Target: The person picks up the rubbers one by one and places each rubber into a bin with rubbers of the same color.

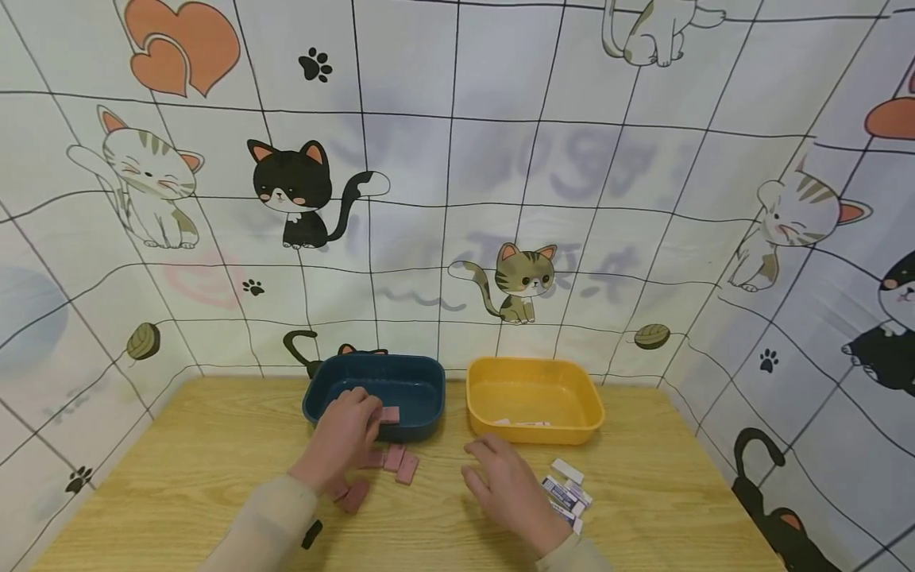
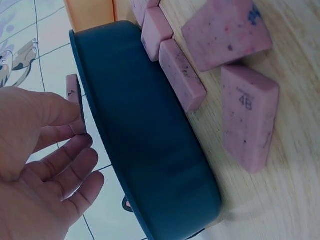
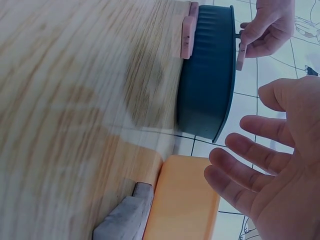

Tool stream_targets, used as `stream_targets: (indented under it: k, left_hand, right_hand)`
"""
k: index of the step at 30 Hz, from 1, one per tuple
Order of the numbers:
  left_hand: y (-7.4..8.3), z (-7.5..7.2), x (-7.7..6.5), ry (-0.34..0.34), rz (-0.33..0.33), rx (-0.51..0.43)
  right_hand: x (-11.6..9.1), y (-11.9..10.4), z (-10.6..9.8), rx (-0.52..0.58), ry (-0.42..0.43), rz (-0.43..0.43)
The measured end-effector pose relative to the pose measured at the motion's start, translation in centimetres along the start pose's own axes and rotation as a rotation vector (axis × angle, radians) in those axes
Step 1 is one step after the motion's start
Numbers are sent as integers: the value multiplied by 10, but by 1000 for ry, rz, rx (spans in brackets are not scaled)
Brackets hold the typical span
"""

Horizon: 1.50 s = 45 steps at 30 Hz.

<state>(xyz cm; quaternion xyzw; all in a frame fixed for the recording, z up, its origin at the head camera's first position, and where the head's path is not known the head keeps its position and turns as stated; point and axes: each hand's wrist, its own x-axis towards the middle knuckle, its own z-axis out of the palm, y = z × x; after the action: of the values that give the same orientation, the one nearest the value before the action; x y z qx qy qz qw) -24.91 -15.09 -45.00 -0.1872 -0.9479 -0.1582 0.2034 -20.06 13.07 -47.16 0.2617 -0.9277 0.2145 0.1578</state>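
Between thumb and fingers, my left hand (image 1: 345, 433) pinches a pink eraser (image 1: 389, 415) over the near rim of the dark blue bin (image 1: 418, 431). The left wrist view shows this eraser (image 2: 73, 90) raised above the bin's edge. Several more pink erasers (image 1: 407, 469) lie on the table before the bin, one marked 4B (image 2: 247, 117). My right hand (image 1: 509, 492) holds nothing; its fingers are spread and relaxed in front of the yellow bin (image 1: 554, 434). Beside it lie several white erasers (image 1: 563, 494), some in blue-and-white sleeves.
Low in the yellow bin lie a few white pieces (image 1: 534, 423). A small black object (image 1: 311, 535) is on the wooden table (image 1: 665, 485) by my left sleeve. A cat-printed cloth (image 1: 407, 183) hangs behind both bins and along the sides.
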Motion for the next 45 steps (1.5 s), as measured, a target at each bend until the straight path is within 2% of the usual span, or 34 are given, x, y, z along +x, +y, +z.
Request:
stream_targets:
  k: [12, 18, 21, 28, 38, 45]
  left_hand:
    - [-3, 8, 17, -91, -55, -38]
    - [-3, 12, 27, -116, -39, -44]
    - [-2, 13, 31, -145, -51, -54]
    - [1, 13, 36, -234, -118, -100]
    - [2, 15, 43, -273, -140, -143]
    - [2, 15, 46, -328, -166, -152]
  right_hand:
    - [-2, 2, 3, -12, 23, -16]
    - [-2, 4, 5, -12, 33, -19]
    - [-2, 4, 6, -3, 31, -17]
    - [-1, 3, 5, 11, 11, -5]
    - [-1, 5, 8, 9, 21, -18]
    - [-2, 6, 9, 9, 31, -16]
